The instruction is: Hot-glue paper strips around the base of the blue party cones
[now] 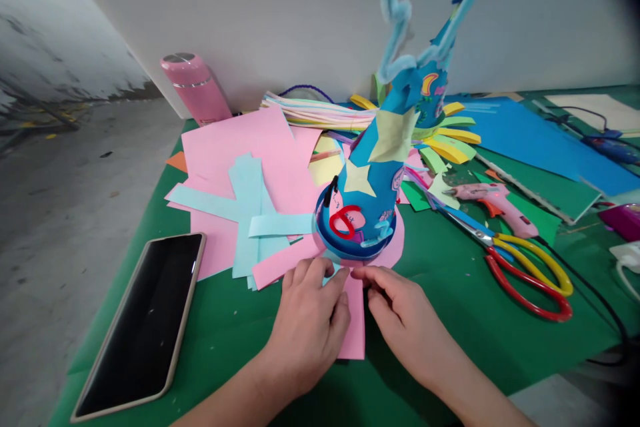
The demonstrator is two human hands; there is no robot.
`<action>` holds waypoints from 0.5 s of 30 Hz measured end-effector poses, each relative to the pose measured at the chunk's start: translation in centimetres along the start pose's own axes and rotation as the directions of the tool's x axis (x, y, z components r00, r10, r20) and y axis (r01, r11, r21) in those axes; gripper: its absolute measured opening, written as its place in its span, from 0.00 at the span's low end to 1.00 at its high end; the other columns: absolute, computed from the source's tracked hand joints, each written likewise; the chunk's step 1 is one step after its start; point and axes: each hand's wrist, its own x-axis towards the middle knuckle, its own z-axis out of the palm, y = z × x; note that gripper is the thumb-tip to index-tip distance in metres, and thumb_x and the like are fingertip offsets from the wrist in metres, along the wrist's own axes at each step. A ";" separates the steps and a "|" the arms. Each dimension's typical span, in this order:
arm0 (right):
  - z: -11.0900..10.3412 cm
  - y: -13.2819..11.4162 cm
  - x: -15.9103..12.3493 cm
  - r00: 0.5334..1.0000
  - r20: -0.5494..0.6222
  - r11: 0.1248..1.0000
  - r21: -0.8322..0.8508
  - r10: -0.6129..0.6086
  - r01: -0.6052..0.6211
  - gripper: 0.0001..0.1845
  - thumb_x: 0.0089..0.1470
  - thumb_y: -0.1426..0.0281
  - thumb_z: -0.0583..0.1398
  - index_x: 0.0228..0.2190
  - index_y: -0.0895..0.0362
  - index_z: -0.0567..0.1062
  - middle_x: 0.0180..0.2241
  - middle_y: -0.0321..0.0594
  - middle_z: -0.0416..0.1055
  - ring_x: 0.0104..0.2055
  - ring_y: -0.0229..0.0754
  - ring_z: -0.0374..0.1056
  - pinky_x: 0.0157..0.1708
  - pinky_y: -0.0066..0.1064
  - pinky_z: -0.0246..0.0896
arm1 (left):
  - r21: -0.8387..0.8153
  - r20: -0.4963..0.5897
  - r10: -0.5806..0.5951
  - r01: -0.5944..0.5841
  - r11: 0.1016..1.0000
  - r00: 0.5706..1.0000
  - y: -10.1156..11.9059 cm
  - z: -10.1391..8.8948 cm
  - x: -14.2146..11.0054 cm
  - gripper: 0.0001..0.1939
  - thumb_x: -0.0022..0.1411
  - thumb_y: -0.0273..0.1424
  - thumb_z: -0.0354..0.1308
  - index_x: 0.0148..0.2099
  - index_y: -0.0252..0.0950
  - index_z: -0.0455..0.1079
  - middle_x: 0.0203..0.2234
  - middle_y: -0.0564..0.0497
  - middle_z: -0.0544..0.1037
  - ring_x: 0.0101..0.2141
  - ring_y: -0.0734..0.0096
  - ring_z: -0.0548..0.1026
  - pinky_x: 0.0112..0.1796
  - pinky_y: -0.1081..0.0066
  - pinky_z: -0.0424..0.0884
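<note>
A blue paper cone hat [376,180] stands in front of me, decorated with pale yellow stars, a red pipe-cleaner loop and a light blue pipe-cleaner crown shape [397,17] on top. Pink and light blue strips stick out from its base. My left hand [314,320] has its fingers curled and pressed at the near edge of the base, over the upper end of a pink paper strip [354,330]. Across from it, my right hand [400,310] pinches or presses the same strip's upper end with its fingertips. The exact contact under the fingers is hidden.
Pink sheets [215,147] and light blue strips [247,213] lie left, beside a phone [143,323]. A pink bottle [195,87] leans behind. Right are scissors [525,273], a pink glue gun [500,203] with a cord, and blue sheets [540,140]. Another decorated cone [431,97] stands behind.
</note>
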 end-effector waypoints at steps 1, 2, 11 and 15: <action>0.0 0.0 0.0 1.000 0.001 1.000 -0.001 0.006 -0.006 0.17 0.50 0.79 0.48 0.40 0.57 0.69 0.39 0.40 0.69 0.41 0.39 0.65 0.42 0.33 0.60 | 0.004 0.004 0.001 -0.001 1.000 1.000 0.0 0.0 0.0 0.17 0.57 0.25 0.42 0.47 0.36 0.65 0.38 0.44 0.64 0.38 0.59 0.61 0.37 0.58 0.61; 0.0 -0.1 0.0 1.000 0.002 1.000 -0.001 0.012 -0.012 0.17 0.50 0.79 0.48 0.40 0.58 0.68 0.39 0.40 0.69 0.41 0.39 0.65 0.42 0.33 0.60 | 0.008 0.008 0.000 -0.001 1.000 1.000 0.0 0.0 0.1 0.17 0.57 0.25 0.42 0.47 0.36 0.65 0.38 0.44 0.64 0.38 0.59 0.60 0.37 0.58 0.61; 0.1 -0.2 0.1 1.000 -0.007 1.000 -0.001 0.025 -0.025 0.17 0.49 0.80 0.48 0.39 0.57 0.68 0.38 0.40 0.69 0.40 0.39 0.65 0.41 0.34 0.60 | 0.025 0.034 -0.009 0.008 1.000 0.999 0.3 -0.2 0.2 0.17 0.60 0.28 0.41 0.49 0.36 0.64 0.39 0.44 0.64 0.39 0.58 0.60 0.38 0.57 0.61; 0.1 -0.3 0.2 1.000 -0.013 1.000 0.000 0.018 -0.018 0.17 0.49 0.80 0.48 0.39 0.57 0.69 0.37 0.40 0.70 0.39 0.40 0.65 0.40 0.34 0.60 | 0.034 0.034 0.006 -0.007 0.999 0.999 0.3 -0.3 0.3 0.17 0.60 0.28 0.41 0.50 0.35 0.63 0.38 0.44 0.65 0.38 0.58 0.60 0.38 0.57 0.61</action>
